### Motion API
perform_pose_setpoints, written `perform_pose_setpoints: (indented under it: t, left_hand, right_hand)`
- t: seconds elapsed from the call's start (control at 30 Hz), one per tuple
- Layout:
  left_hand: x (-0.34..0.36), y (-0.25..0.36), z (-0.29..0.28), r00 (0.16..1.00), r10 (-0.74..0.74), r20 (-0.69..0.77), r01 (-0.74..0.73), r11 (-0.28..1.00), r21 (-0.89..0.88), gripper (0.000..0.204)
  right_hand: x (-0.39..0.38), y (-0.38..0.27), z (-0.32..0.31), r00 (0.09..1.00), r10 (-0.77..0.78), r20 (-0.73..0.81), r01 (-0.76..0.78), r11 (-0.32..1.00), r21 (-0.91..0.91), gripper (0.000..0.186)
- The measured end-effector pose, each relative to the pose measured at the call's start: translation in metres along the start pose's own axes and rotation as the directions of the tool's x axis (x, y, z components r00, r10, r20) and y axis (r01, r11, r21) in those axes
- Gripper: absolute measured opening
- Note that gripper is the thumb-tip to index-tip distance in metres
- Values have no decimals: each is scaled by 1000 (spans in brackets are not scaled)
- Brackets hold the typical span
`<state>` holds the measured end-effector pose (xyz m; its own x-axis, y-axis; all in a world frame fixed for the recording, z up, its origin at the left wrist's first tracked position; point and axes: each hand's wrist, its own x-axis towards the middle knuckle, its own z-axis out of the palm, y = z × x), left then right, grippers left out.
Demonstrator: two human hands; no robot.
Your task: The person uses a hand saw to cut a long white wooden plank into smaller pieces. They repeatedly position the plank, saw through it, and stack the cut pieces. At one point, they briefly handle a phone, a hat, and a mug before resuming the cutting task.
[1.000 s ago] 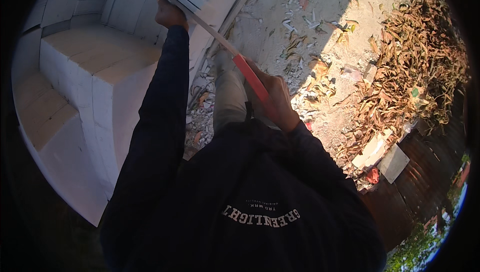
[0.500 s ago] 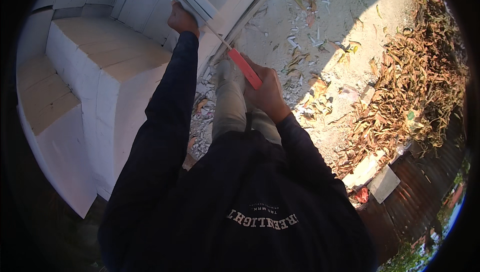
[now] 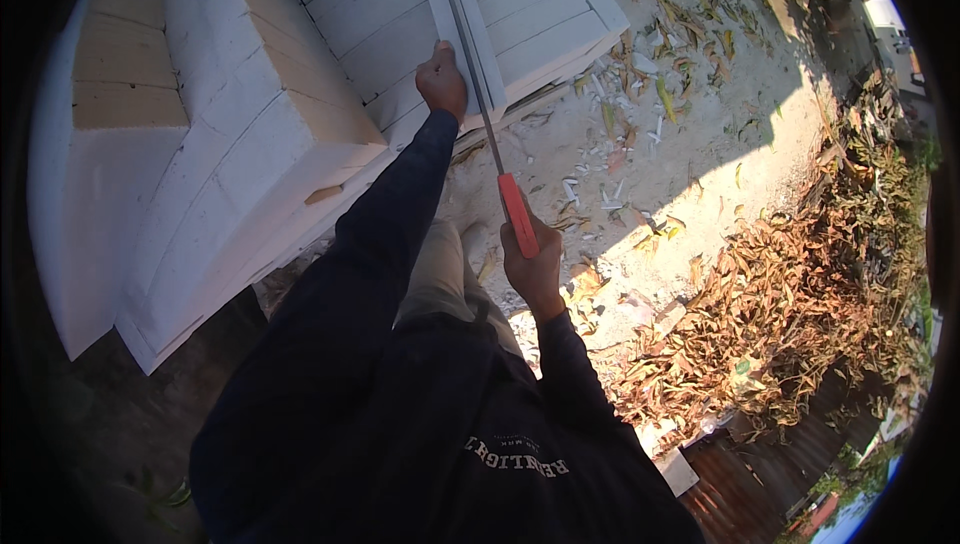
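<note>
My right hand (image 3: 535, 262) is wrapped round the red handle of a saw (image 3: 518, 216). Its long thin blade, seen nearly edge-on, points away from me and runs along a narrow white foam-like strip (image 3: 489, 54). That strip lies across a stack of white slabs (image 3: 385, 4). On the strip's left edge, my left hand (image 3: 442, 84) is closed with the thumb pointing forward, and its fingers are partly hidden. The blade passes just to the right of this hand.
Large stepped white blocks (image 3: 240, 144) stand at the left. White scraps and leaves litter the sandy ground (image 3: 600, 154). Dry brown leaves (image 3: 760, 304) are heaped at the right, beside rusty corrugated sheet metal (image 3: 750, 484) and a pale flat piece (image 3: 677, 472).
My view has swung left, showing more of the slabs. The saw is drawn back toward me and stands more upright in the picture. My left hand still stays at the strip's edge.
</note>
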<state>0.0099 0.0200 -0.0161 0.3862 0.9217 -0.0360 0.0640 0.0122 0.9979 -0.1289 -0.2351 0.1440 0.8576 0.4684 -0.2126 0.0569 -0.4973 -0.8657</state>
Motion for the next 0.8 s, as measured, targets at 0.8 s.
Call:
perform_pose_setpoints:
  t: [0.8]
  left_hand:
    - [5, -12, 10, 983, 169, -77, -164, 984, 77, 52]
  right_hand:
    - [-26, 26, 5, 996, -57, -75, 56, 998, -26, 50]
